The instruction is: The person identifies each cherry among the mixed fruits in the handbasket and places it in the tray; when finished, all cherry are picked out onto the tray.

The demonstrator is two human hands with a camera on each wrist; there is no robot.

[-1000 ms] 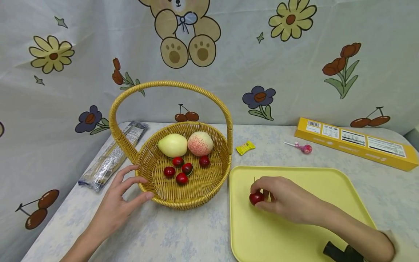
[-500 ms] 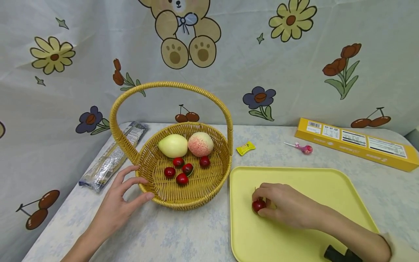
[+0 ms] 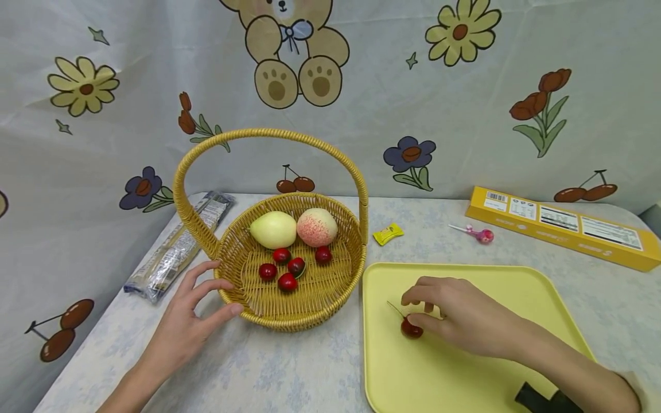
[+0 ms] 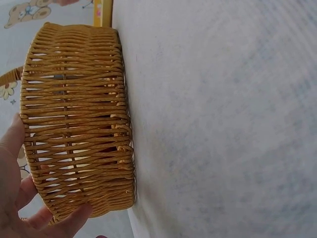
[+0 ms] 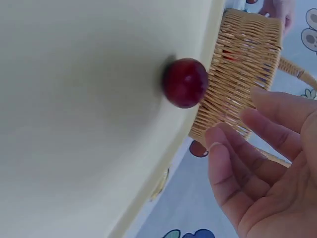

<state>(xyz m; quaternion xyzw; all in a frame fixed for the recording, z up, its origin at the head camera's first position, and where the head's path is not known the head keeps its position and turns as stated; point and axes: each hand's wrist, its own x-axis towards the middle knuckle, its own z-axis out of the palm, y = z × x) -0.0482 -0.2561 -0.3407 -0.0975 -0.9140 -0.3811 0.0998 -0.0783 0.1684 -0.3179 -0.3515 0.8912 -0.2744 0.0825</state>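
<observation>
A dark red cherry [image 3: 411, 327] with a thin stem rests on the yellow tray [image 3: 465, 367]. My right hand [image 3: 457, 315] is just above and beside it in the head view. In the right wrist view, the cherry [image 5: 185, 83] lies apart from the loosely bent fingers, with nothing between them. My left hand [image 3: 193, 321] touches the near-left rim of the wicker basket [image 3: 296, 322] with spread fingers. In the left wrist view, the thumb lies at the rim and one finger against the outer wall. Inside are a pale pear [image 3: 273, 229], a peach [image 3: 317, 228] and several cherries [image 3: 287, 282].
Behind the tray lie a yellow wrapped candy [image 3: 388, 233] and a pink lollipop [image 3: 483, 236]. A long yellow box [image 3: 563, 226] is at the back right. A clear plastic packet [image 3: 181, 246] lies left of the basket. A printed cloth [image 3: 372, 86] hangs behind.
My right fingers have let go of the cherry, which has tipped so that its stem points left. Earlier it was pinched with its stem upright. The left hand and basket have stayed put.
</observation>
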